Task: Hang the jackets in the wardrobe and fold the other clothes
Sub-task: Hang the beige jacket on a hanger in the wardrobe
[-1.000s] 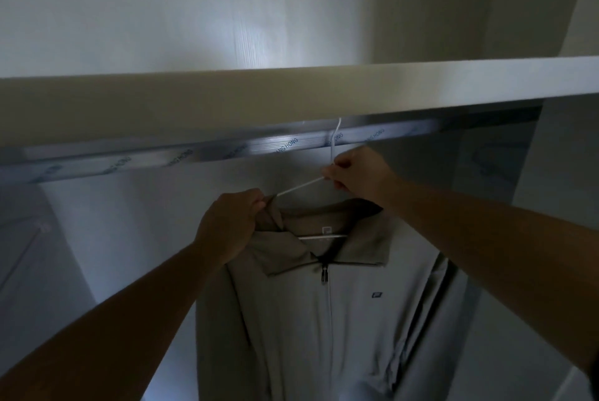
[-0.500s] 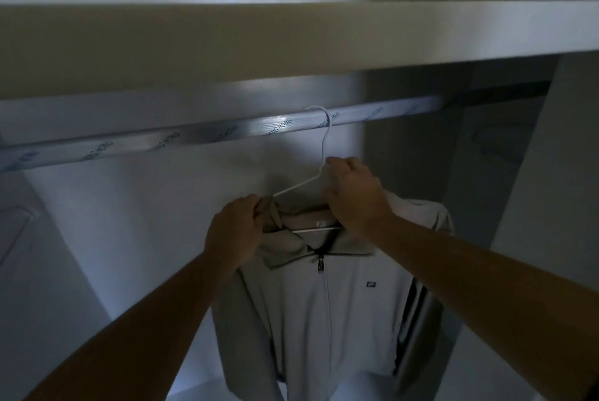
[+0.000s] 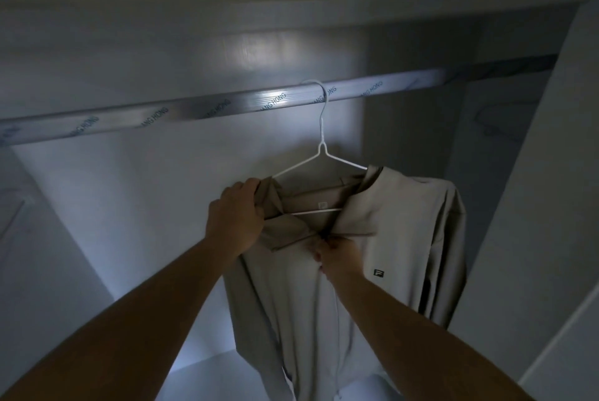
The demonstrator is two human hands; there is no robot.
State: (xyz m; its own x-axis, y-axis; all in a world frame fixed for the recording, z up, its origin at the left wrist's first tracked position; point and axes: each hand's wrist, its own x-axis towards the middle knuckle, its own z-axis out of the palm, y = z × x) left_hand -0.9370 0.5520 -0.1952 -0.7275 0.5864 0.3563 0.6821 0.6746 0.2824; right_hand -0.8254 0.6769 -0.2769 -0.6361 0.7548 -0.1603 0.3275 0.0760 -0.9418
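A beige zip-up jacket [image 3: 398,238] hangs on a white wire hanger [image 3: 322,154] whose hook sits over the wardrobe's silver rail [image 3: 201,109]. My left hand [image 3: 235,217] grips the jacket's left collar and shoulder. My right hand [image 3: 338,255] pinches the jacket front just under the collar, at the top of the zip. A small dark logo shows on the chest.
A white shelf [image 3: 291,8] runs above the rail. The wardrobe's pale back wall [image 3: 162,206] and right side panel [image 3: 534,206] enclose the space. A pale floor panel [image 3: 207,374] lies below the jacket.
The hanger hook now rests fully on the rail. My right hand left the hanger's neck and dropped to the jacket front below the collar. The view tilted downward.
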